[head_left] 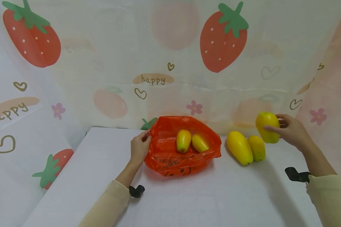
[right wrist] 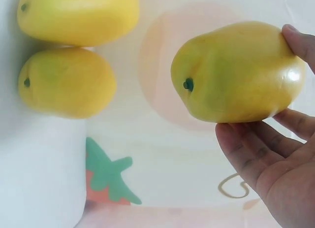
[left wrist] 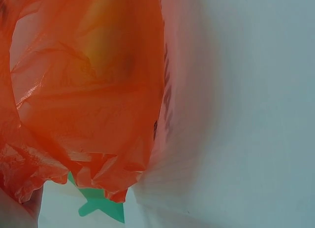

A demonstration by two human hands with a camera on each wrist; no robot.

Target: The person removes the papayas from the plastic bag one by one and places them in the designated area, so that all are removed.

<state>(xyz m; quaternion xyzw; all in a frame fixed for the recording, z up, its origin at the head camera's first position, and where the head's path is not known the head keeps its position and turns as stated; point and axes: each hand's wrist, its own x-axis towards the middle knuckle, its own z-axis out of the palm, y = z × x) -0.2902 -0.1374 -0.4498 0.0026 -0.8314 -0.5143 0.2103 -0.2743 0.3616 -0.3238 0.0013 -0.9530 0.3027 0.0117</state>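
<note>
A red-orange plastic bag (head_left: 170,168) sits on the table with its mouth spread open. Inside lie two yellow mangoes, one upright mango (head_left: 183,141) and one tilted mango (head_left: 200,143). My left hand (head_left: 140,148) pinches the bag's left rim; in the left wrist view the bag (left wrist: 98,119) hides most of that hand. Over at the right, my right hand (head_left: 294,130) holds a yellow mango (head_left: 267,126) above the table, thumb on one side and fingers on the other. The right wrist view shows this mango (right wrist: 236,75) with its dark green stem spot.
Right of the bag, a long mango (head_left: 240,148) and a smaller mango (head_left: 257,148) lie side by side on the white table (head_left: 204,195). A strawberry-printed curtain (head_left: 116,56) hangs behind and along the sides.
</note>
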